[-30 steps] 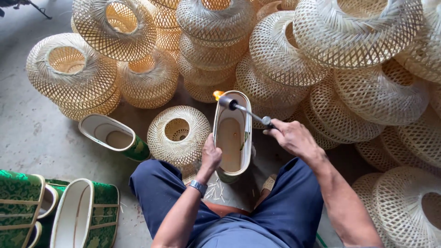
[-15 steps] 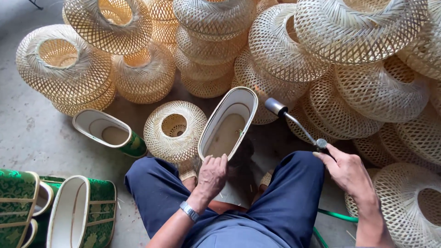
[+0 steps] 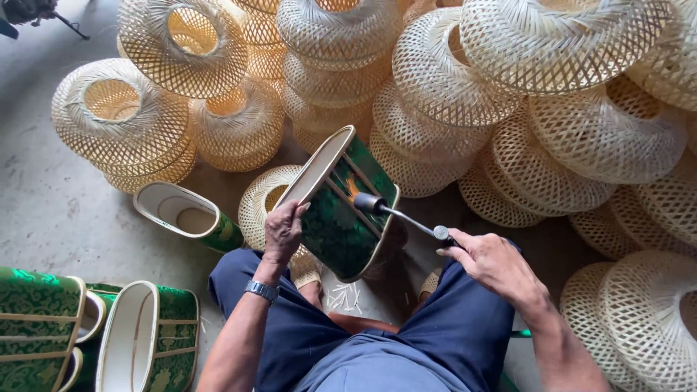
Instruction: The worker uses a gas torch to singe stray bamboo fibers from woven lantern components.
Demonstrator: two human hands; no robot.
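A green brocade lampshade (image 3: 341, 218) is held tilted over the knees, left hand (image 3: 282, 231) with fingers closed on its pale rim. A gas torch (image 3: 403, 215) is gripped in the right hand (image 3: 494, 263), flame licking the fabric side, so stray bits look to be getting singed off. Careful rotating seems needed next. Room is tight: woven bamboo shades (image 3: 508, 109) are stacked close behind, bare floor (image 3: 43, 210) is left only on the left.

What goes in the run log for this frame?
left hand: grips green basket, tilted | right hand: holds torch | flame on basket side
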